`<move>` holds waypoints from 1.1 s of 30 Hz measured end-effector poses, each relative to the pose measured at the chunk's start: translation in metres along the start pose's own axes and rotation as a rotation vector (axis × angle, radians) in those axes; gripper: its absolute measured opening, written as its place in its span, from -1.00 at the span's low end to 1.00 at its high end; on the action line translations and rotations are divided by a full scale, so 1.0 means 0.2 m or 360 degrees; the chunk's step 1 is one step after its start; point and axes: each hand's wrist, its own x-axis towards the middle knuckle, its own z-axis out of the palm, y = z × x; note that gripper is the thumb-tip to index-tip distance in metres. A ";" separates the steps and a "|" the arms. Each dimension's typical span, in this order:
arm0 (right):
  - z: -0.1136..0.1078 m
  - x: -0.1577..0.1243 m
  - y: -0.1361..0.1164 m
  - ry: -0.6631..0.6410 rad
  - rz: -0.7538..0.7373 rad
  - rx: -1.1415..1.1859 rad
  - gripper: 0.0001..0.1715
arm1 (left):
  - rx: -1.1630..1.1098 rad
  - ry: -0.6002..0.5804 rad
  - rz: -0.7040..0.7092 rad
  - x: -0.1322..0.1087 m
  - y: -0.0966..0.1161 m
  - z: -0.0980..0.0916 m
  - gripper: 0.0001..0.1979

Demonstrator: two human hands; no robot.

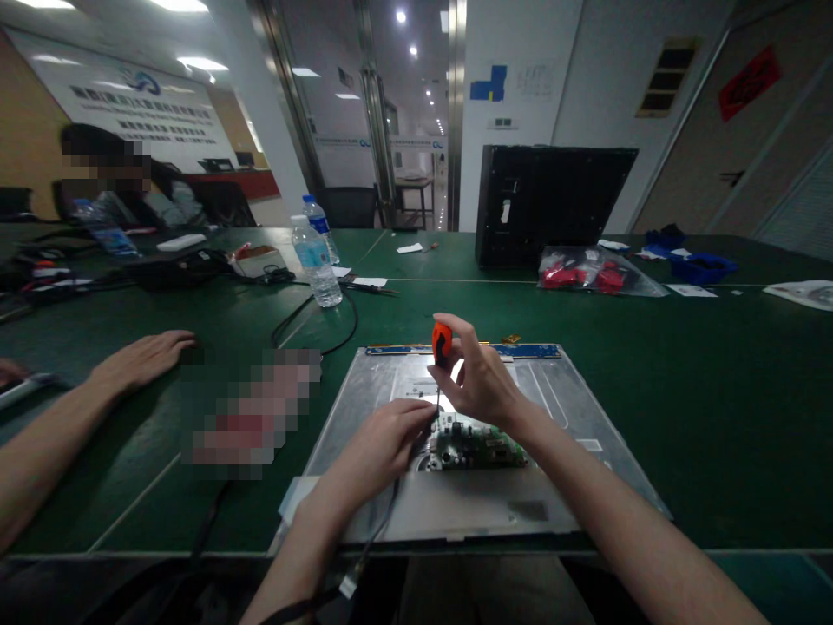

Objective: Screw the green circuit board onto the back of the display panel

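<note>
My right hand (478,382) grips an orange and black screwdriver (442,338) by its handle, holding it upright over a green circuit board (488,447). The board sits on the metal back of a flat display panel (364,391). Beside the screwdriver's tip is my left hand (390,434), its thumb and fingers closed together at the left edge of the board. Whatever those fingertips pinch is hidden. A dark cable with a white connector (348,586) hangs over the table's front edge below my left wrist. Along the panel's far edge runs a blue strip board (537,351).
Another person's hand (140,360) rests on the green table (716,399) at left, near a blurred-out object (253,421). Farther back stand water bottles (318,269), a black monitor housing (553,204), a plastic bag with red items (595,273) and blue items (706,265).
</note>
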 end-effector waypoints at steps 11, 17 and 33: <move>0.01 -0.01 0.01 -0.0008 0.0027 0.0022 -0.25 | 0.0027 -0.0001 -0.0002 0.02 0.01 -0.01 -0.61; 0.02 -0.01 0.01 0.0027 -0.0036 0.0018 -0.21 | 0.0020 0.0006 -0.0002 0.02 0.01 0.00 -0.62; 0.03 -0.02 0.01 0.0076 0.0008 0.0063 -0.24 | 0.0011 -0.0020 -0.0026 0.01 -0.01 0.00 -0.61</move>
